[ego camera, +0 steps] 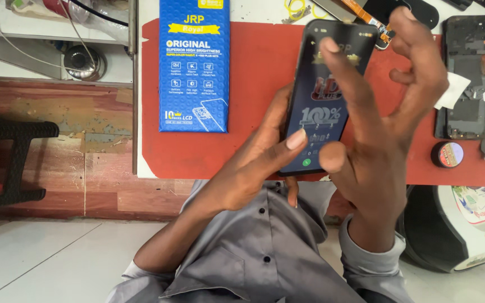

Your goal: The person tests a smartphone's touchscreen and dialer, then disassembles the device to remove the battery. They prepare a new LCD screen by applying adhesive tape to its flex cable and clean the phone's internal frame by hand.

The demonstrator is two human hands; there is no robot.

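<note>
While left hand [254, 163] grips phone [324, 84] | right hand [377, 129] taps screen

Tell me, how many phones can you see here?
2. One lit phone is held in the left hand, with the right hand touching its screen. One opened phone lies on the red mat, far right. Others may be hidden.

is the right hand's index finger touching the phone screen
Touching. The head view shows the right hand laying its index fingertip on the lit screen of the phone, with no gap visible; the left hand grips the phone's edge.
</note>
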